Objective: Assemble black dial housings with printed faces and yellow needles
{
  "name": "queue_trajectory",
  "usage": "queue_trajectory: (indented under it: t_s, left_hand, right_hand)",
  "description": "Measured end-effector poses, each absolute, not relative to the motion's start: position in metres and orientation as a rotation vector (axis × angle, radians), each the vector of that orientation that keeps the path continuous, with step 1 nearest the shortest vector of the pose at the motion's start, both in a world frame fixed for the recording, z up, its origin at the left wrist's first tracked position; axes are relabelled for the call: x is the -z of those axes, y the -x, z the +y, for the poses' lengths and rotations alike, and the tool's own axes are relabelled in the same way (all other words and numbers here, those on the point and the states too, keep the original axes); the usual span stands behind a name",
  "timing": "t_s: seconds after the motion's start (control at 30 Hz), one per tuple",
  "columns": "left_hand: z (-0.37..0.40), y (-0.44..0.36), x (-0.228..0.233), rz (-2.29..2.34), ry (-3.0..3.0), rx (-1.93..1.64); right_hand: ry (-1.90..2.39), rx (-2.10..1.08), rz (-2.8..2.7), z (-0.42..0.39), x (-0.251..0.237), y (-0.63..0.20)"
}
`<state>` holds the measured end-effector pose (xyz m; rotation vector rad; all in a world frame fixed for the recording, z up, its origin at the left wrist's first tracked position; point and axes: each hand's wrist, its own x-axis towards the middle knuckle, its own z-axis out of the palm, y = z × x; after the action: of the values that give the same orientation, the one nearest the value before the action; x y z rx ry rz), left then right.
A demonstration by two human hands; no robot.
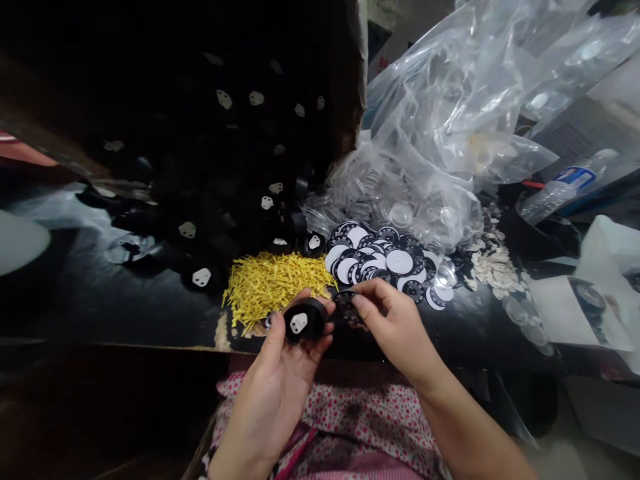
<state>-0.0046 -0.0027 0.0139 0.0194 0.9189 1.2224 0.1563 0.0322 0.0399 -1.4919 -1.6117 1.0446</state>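
Near the table's front edge, my left hand (290,367) grips a round black plastic housing (316,315) with a small white plate (299,323) in its face. Just to its right, my right hand (390,320) pinches a thin black printed disc (345,305) between thumb and fingers. The disc's edge comes close to the housing; whether they touch I cannot tell. Behind the left hand lies a heap of small yellow plastic pieces (275,280). Beyond the right hand is a pile of black-and-white dial discs (399,261), some showing their plain white side.
A large dark box (357,80) on its side holds many black housings, several spilling onto the black table (165,320). Clear plastic bags (450,100) with clear round covers (400,213) lie behind. Pale metal plates (495,267), a white carton (565,310) and a bottle (565,190) are rightward.
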Motion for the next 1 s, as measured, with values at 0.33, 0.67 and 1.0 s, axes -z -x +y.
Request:
queue_trajectory:
  t_s: [0.33,0.67,1.0]
  left_hand:
    - [-0.014,-0.002,-0.011,1.008,-0.295,-1.157]
    - [-0.010,0.012,0.001,1.066,-0.569,-1.073]
    - [-0.026,0.030,0.008,1.277,-0.682,-0.988]
  right_hand:
    - [1.476,-0.956,-1.715,0.030,-0.045,-0.131]
    - [1.580,-1.107,-1.812,0.041,-0.050,-0.137]
    - [1.424,-1.322,-1.965,0.024,-0.044,-0.138]
